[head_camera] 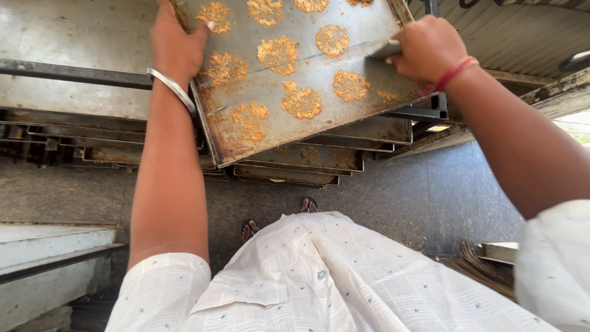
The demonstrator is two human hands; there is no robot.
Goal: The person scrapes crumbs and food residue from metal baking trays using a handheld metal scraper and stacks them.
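Both hands clamp the worn grey metal baking tray (289, 74) with golden crumb rings, top centre: left hand (175, 46) on its left edge, right hand (424, 49) on its right. Best kept level over the stacked trays (307, 163) below, or the crumbs will likely slide.

Tray (295, 132): dull grey sheet metal, scratched and stained, with rough, crumbly golden residue patches (301, 101). Rack (74, 74): worn, matt metal. Bangle (175, 91): polished, shiny metal. Wrist thread (453, 72): red cord. Shirt (344, 283): thin, white woven cloth. Floor (418, 197): grey speckled stone.
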